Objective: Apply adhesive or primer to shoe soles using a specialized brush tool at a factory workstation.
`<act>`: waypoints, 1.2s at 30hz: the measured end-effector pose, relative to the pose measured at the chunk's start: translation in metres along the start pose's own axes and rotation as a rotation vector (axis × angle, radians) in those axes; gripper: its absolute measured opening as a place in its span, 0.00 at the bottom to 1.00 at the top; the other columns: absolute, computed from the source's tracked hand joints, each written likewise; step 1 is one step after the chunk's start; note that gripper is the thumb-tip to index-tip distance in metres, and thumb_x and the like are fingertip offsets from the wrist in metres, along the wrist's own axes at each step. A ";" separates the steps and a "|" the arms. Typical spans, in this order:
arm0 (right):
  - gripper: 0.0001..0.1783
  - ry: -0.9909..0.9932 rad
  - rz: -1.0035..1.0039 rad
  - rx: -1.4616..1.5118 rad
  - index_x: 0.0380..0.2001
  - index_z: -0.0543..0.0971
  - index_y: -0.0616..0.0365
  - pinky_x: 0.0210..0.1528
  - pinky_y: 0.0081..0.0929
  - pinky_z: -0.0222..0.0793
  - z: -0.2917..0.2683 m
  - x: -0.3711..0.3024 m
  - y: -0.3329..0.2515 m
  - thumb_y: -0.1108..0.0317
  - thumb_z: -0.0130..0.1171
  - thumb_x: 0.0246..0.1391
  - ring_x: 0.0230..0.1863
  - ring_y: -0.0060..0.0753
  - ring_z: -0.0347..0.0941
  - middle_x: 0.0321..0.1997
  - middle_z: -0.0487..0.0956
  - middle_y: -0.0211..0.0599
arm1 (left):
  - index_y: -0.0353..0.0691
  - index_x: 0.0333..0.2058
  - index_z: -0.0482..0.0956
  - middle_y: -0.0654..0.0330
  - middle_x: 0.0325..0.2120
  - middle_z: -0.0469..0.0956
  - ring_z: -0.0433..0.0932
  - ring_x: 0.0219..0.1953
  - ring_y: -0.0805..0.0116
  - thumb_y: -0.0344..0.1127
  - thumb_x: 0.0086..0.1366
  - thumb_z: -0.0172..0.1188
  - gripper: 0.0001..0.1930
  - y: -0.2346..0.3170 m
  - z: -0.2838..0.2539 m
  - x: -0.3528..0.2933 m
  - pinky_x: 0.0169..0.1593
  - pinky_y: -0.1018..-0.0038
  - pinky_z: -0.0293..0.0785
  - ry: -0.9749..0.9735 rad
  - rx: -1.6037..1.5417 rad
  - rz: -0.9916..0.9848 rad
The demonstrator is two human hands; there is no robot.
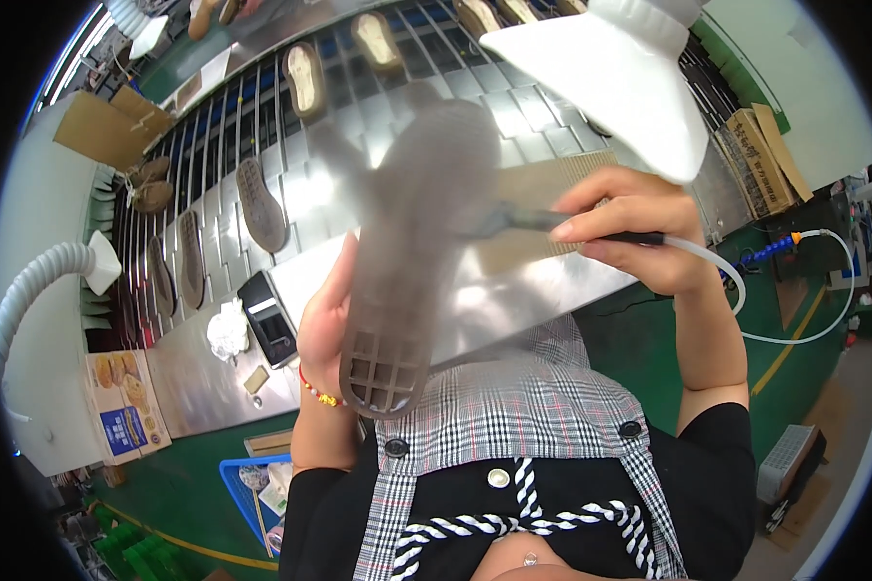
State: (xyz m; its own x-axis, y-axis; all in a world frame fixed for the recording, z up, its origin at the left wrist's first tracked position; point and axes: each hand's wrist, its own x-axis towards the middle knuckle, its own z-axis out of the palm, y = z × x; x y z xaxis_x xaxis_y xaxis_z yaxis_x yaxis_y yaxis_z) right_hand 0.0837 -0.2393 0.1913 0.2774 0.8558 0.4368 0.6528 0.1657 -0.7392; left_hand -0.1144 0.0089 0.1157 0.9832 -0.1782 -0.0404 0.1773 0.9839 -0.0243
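Note:
A brown shoe sole (402, 261) is held up lengthwise in front of my chest, its gridded heel toward me and its far end smeared by motion. My left hand (325, 320) grips the sole's left side, thumb along the edge and the other fingers mostly hidden behind. In my right hand (639, 228) is a dark-handled brush (538, 221), pinched between thumb and fingers. Its blurred tip lies at the right edge of the sole; whether they touch, I cannot tell. From the handle's end a pale tube (727, 266) runs off to the right.
Beyond a metal worktop (552, 290), a slatted conveyor (218, 232) carries several soles (262, 203) and shoe pieces (305, 79). A white extraction hood (620, 77) hangs at upper right. A phone-like device (266, 320) and crumpled white tissue (228, 329) lie left, above a blue basket (247, 484).

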 end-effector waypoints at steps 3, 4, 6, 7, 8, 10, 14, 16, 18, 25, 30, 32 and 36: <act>0.13 -0.040 -0.047 0.092 0.35 0.85 0.63 0.32 0.23 0.67 -0.013 -0.014 0.017 0.82 0.66 0.42 0.35 0.31 0.75 0.38 0.81 0.47 | 0.35 0.67 0.54 0.36 0.62 0.61 0.66 0.62 0.38 0.58 0.74 0.25 0.35 -0.002 -0.003 0.003 0.57 0.42 0.71 0.107 0.031 0.014; 0.13 -0.059 -0.028 0.185 0.35 0.85 0.63 0.33 0.23 0.67 -0.017 -0.016 0.020 0.82 0.65 0.42 0.34 0.31 0.75 0.38 0.81 0.47 | 0.35 0.67 0.54 0.36 0.62 0.60 0.66 0.61 0.38 0.58 0.75 0.25 0.35 -0.002 -0.004 0.006 0.57 0.42 0.71 0.137 0.027 0.027; 0.13 -0.010 -0.002 0.120 0.35 0.86 0.63 0.38 0.26 0.70 -0.019 -0.017 0.023 0.81 0.66 0.42 0.36 0.33 0.77 0.39 0.82 0.45 | 0.35 0.67 0.54 0.35 0.62 0.61 0.67 0.61 0.39 0.57 0.75 0.25 0.35 -0.003 -0.004 0.012 0.57 0.42 0.72 0.123 0.045 0.004; 0.13 0.049 0.026 0.100 0.36 0.86 0.61 0.42 0.27 0.71 -0.016 -0.018 0.032 0.79 0.66 0.44 0.37 0.31 0.77 0.39 0.82 0.42 | 0.35 0.67 0.54 0.34 0.61 0.61 0.67 0.60 0.39 0.57 0.75 0.25 0.35 -0.003 -0.004 0.014 0.57 0.42 0.72 0.113 0.065 -0.020; 0.12 0.104 0.051 0.083 0.37 0.86 0.59 0.45 0.27 0.72 -0.017 -0.018 0.041 0.78 0.67 0.45 0.38 0.29 0.78 0.39 0.83 0.38 | 0.35 0.67 0.55 0.34 0.61 0.62 0.68 0.60 0.39 0.58 0.75 0.25 0.35 -0.002 -0.005 0.017 0.57 0.42 0.72 0.103 0.086 -0.038; 0.14 0.050 0.027 0.111 0.38 0.86 0.59 0.51 0.30 0.72 -0.029 -0.024 0.052 0.78 0.68 0.43 0.40 0.32 0.79 0.39 0.83 0.37 | 0.35 0.67 0.55 0.34 0.60 0.63 0.67 0.61 0.39 0.58 0.74 0.25 0.35 -0.001 -0.005 0.021 0.56 0.42 0.73 0.116 0.065 -0.039; 0.15 0.131 0.056 0.366 0.36 0.87 0.57 0.50 0.30 0.72 -0.040 -0.035 0.070 0.77 0.70 0.40 0.41 0.32 0.80 0.37 0.84 0.37 | 0.38 0.67 0.54 0.33 0.59 0.64 0.73 0.52 0.31 0.59 0.74 0.27 0.34 -0.009 0.006 0.043 0.51 0.42 0.77 0.166 -0.022 -0.109; 0.11 0.402 0.215 0.392 0.33 0.86 0.60 0.49 0.31 0.72 -0.033 -0.040 0.091 0.77 0.68 0.41 0.41 0.33 0.80 0.37 0.84 0.37 | 0.40 0.67 0.54 0.32 0.58 0.64 0.75 0.47 0.27 0.59 0.74 0.28 0.34 -0.013 0.006 0.057 0.49 0.42 0.78 0.256 -0.009 -0.133; 0.10 0.373 0.302 0.356 0.33 0.85 0.63 0.48 0.30 0.72 -0.045 -0.040 0.100 0.77 0.67 0.42 0.41 0.33 0.79 0.37 0.84 0.37 | 0.40 0.67 0.54 0.34 0.59 0.64 0.73 0.52 0.31 0.58 0.74 0.28 0.33 -0.011 -0.003 0.063 0.51 0.41 0.76 0.190 0.028 -0.179; 0.13 0.497 0.052 0.794 0.40 0.82 0.68 0.52 0.31 0.72 -0.062 -0.099 0.152 0.77 0.63 0.49 0.45 0.37 0.78 0.44 0.81 0.48 | 0.35 0.63 0.62 0.41 0.56 0.70 0.73 0.54 0.42 0.54 0.73 0.38 0.31 -0.013 -0.033 0.120 0.52 0.45 0.75 0.370 0.232 -0.174; 0.16 0.838 0.054 1.011 0.47 0.79 0.69 0.53 0.31 0.72 -0.034 -0.122 0.166 0.78 0.59 0.54 0.46 0.37 0.78 0.44 0.81 0.48 | 0.36 0.64 0.60 0.39 0.58 0.67 0.68 0.58 0.40 0.55 0.68 0.46 0.35 0.042 -0.115 0.211 0.51 0.43 0.74 0.393 0.507 -0.051; 0.15 0.942 0.138 1.067 0.46 0.79 0.70 0.52 0.30 0.72 -0.029 -0.135 0.167 0.78 0.58 0.54 0.45 0.36 0.78 0.44 0.82 0.48 | 0.34 0.62 0.63 0.39 0.56 0.69 0.70 0.56 0.41 0.53 0.66 0.50 0.34 0.064 -0.141 0.243 0.50 0.46 0.74 0.559 0.759 -0.038; 0.15 1.013 0.182 1.060 0.46 0.79 0.70 0.52 0.29 0.72 -0.016 -0.157 0.167 0.78 0.57 0.55 0.44 0.36 0.78 0.43 0.82 0.47 | 0.31 0.57 0.68 0.39 0.52 0.73 0.74 0.52 0.45 0.48 0.61 0.58 0.32 0.124 -0.184 0.294 0.49 0.52 0.76 0.838 1.282 0.031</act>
State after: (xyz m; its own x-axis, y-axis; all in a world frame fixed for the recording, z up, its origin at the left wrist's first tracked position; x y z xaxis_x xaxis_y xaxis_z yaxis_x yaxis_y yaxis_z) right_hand 0.1606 -0.3535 0.0078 0.9511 0.2785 0.1333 -0.1289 0.7504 -0.6483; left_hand 0.1886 0.0751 -0.0833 0.7584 0.3172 -0.5694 0.5075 0.2607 0.8213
